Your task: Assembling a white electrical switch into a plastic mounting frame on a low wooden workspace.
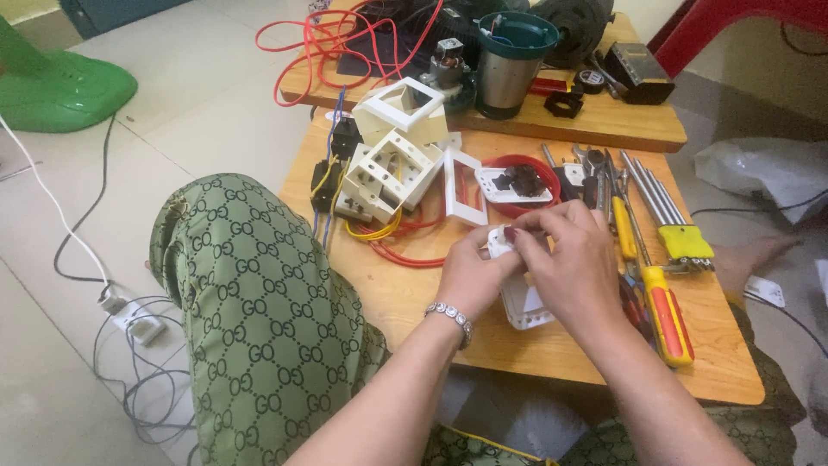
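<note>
Both hands, left hand [470, 274] and right hand [571, 259], are pinching a small white plastic part [500, 242] together above the table [414, 293]; a white frame [526, 306] is lying beneath them. Screwdrivers [664, 306] are crowding the right side; a red dish [517, 185] and white socket boxes [388, 173] are sitting just behind.

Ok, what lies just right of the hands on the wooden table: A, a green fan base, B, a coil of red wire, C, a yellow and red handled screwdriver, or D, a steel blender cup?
C: the yellow and red handled screwdriver lies on the wooden table beside the right hand, which with the left hand holds a small white plastic part.
</note>
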